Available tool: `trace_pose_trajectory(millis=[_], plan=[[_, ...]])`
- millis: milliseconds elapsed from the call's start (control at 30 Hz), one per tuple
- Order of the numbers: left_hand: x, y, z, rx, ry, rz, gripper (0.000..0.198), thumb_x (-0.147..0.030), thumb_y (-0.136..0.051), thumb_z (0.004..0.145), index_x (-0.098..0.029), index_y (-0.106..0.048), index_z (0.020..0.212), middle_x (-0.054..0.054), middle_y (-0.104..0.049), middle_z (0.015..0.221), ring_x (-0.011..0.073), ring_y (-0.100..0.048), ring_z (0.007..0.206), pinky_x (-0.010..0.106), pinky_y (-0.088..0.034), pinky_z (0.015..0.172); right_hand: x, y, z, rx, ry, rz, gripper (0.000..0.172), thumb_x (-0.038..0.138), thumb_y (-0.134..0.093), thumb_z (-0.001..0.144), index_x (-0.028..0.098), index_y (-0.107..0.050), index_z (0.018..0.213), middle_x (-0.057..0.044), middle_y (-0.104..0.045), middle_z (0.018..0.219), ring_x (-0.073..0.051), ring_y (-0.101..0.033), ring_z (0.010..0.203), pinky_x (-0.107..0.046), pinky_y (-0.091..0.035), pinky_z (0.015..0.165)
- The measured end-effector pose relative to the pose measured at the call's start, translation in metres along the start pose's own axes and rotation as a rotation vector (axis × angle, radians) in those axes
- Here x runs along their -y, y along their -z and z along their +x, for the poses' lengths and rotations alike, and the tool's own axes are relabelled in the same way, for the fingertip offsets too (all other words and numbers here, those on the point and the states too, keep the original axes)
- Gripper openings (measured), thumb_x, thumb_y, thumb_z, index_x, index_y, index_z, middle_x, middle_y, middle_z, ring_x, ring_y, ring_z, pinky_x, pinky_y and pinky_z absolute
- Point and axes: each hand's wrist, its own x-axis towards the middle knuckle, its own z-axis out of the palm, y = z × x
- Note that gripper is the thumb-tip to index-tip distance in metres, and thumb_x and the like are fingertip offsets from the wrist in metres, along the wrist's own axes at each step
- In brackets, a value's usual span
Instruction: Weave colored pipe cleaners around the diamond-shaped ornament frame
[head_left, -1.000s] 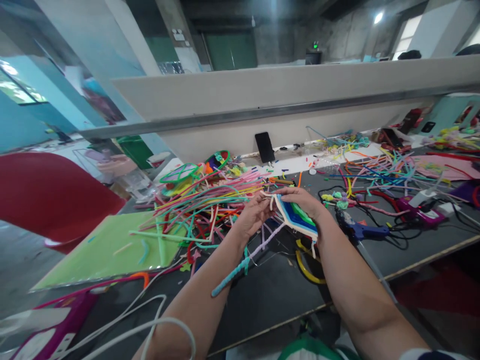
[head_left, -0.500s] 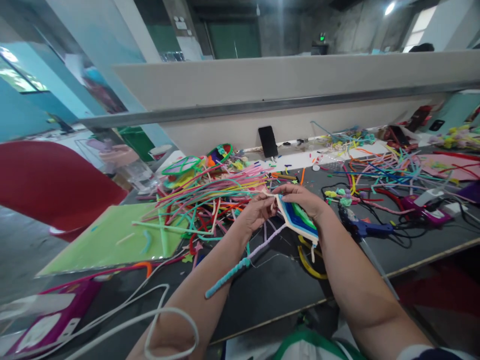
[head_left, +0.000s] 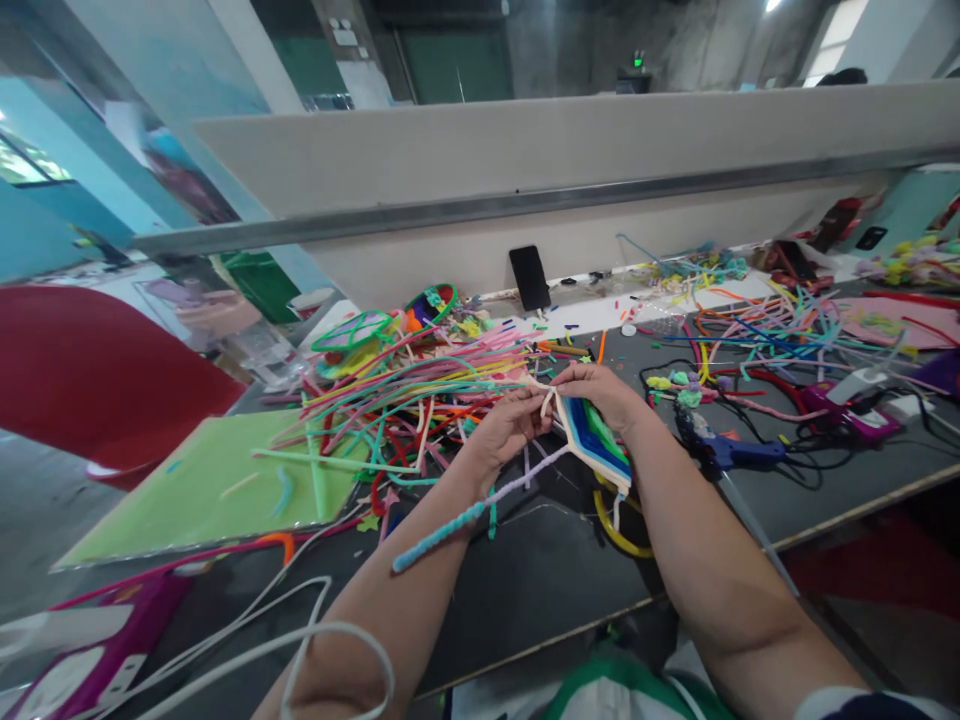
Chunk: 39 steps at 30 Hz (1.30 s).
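My right hand (head_left: pixel 602 395) is closed on the upper edge of a flat piece made of fuzzy pipe cleaners (head_left: pixel 581 428), with a cream border and blue and green rows inside. The fingers of my left hand (head_left: pixel 511 430) are pinched at the piece's upper left corner, on a cream pipe cleaner end (head_left: pixel 548 402). From the left corner of the piece a lilac and turquoise twisted stem (head_left: pixel 441 535) slants down across my left forearm. A short pale end (head_left: pixel 617 512) hangs from its lower right corner.
Loose pipe cleaners (head_left: pixel 420 375) are heaped behind my left hand. A blue glue gun (head_left: pixel 739 453) with black cables lies at right. A phone (head_left: pixel 529 278) leans against the back panel. A green sheet (head_left: pixel 202 490) and white cable (head_left: pixel 337 628) lie at left.
The view has shifted slightly, so the table's contents sit a little further left. Both hands keep hold of the piece, and the cream end at its corner shows more plainly between the fingers.
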Motion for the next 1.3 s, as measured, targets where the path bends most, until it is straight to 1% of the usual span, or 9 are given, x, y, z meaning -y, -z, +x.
trace_pose_trajectory(millis=[100, 233, 433, 533, 667, 800, 1033, 1133, 1300], plan=[[0.0, 0.002, 0.0, 0.029, -0.03, 0.034, 0.024, -0.019, -0.072, 0.073, -0.011, -0.068, 0.095, 0.005, -0.066, 0.077, 0.0094, -0.061, 0.063, 0.021, -0.05, 0.061, -0.002, 0.002, 0.003, -0.045, -0.035, 0.053, 0.02, 0.019, -0.074, 0.056, 0.014, -0.067, 0.073, 0.0, -0.066, 0.057, -0.012, -0.058, 0.052, -0.024, -0.046, 0.056], [0.0, 0.004, -0.001, 0.035, -0.044, 0.081, 0.028, -0.02, -0.073, 0.073, -0.011, -0.068, 0.099, 0.005, -0.066, 0.079, 0.009, -0.061, 0.063, 0.021, -0.05, 0.063, -0.003, 0.003, 0.006, -0.067, -0.058, 0.081, 0.019, 0.017, -0.074, 0.055, 0.013, -0.067, 0.072, 0.0, -0.066, 0.056, -0.012, -0.057, 0.051, -0.024, -0.046, 0.055], [0.001, 0.003, 0.001, 0.021, -0.064, 0.094, 0.035, -0.019, -0.075, 0.071, -0.011, -0.067, 0.104, 0.006, -0.067, 0.084, 0.0104, -0.063, 0.067, 0.023, -0.051, 0.068, -0.003, 0.004, 0.007, -0.047, -0.086, 0.221, 0.015, 0.012, -0.069, 0.061, 0.013, -0.065, 0.075, -0.002, -0.066, 0.06, -0.014, -0.06, 0.054, -0.026, -0.049, 0.057], [0.001, 0.0, 0.001, -0.01, -0.117, 0.056, 0.031, -0.017, -0.076, 0.069, -0.011, -0.069, 0.098, 0.005, -0.067, 0.079, 0.0111, -0.063, 0.068, 0.023, -0.051, 0.068, 0.001, 0.009, 0.007, -0.001, -0.117, 0.395, 0.014, 0.011, -0.065, 0.067, 0.014, -0.063, 0.08, -0.002, -0.064, 0.063, -0.012, -0.057, 0.053, -0.023, -0.047, 0.051], [-0.001, -0.001, -0.001, -0.002, -0.134, 0.063, 0.027, -0.018, -0.072, 0.073, -0.012, -0.069, 0.099, 0.004, -0.065, 0.079, 0.0109, -0.062, 0.068, 0.024, -0.051, 0.067, 0.007, 0.016, 0.002, 0.176, -0.152, 0.647, 0.007, 0.013, -0.055, 0.079, 0.016, -0.056, 0.084, 0.001, -0.055, 0.064, -0.007, -0.045, 0.048, -0.015, -0.039, 0.04], [0.0, 0.002, 0.0, 0.029, -0.142, 0.071, 0.026, -0.018, -0.07, 0.075, -0.012, -0.069, 0.101, 0.005, -0.065, 0.081, 0.0113, -0.062, 0.07, 0.024, -0.05, 0.067, 0.005, 0.016, -0.003, 0.268, -0.045, 0.778, 0.008, 0.018, -0.046, 0.087, 0.019, -0.053, 0.09, 0.001, -0.048, 0.07, -0.006, -0.04, 0.05, -0.012, -0.038, 0.039], [0.002, 0.003, 0.0, 0.023, -0.12, 0.07, 0.025, -0.019, -0.069, 0.077, -0.013, -0.069, 0.101, 0.005, -0.065, 0.081, 0.0125, -0.062, 0.071, 0.025, -0.049, 0.067, 0.003, 0.015, -0.005, 0.327, 0.126, 0.819, 0.017, 0.016, -0.044, 0.086, 0.022, -0.052, 0.1, 0.001, -0.043, 0.074, -0.006, -0.034, 0.051, -0.01, -0.036, 0.039], [0.002, 0.003, -0.001, 0.024, -0.105, 0.069, 0.025, -0.018, -0.068, 0.077, -0.013, -0.069, 0.102, 0.005, -0.066, 0.083, 0.0123, -0.062, 0.073, 0.025, -0.05, 0.069, 0.002, 0.017, -0.005, 0.307, 0.154, 0.815, 0.018, 0.017, -0.045, 0.086, 0.023, -0.051, 0.101, 0.002, -0.041, 0.073, -0.006, -0.032, 0.05, -0.009, -0.034, 0.038], [0.0, 0.0, -0.002, 0.026, -0.101, 0.068, 0.025, -0.016, -0.068, 0.076, -0.012, -0.069, 0.101, 0.006, -0.066, 0.083, 0.0127, -0.062, 0.075, 0.025, -0.051, 0.072, -0.003, 0.019, -0.004, 0.202, 0.24, 0.857, 0.02, 0.022, -0.044, 0.085, 0.023, -0.052, 0.103, 0.001, -0.04, 0.074, -0.009, -0.031, 0.052, -0.012, -0.031, 0.036]])
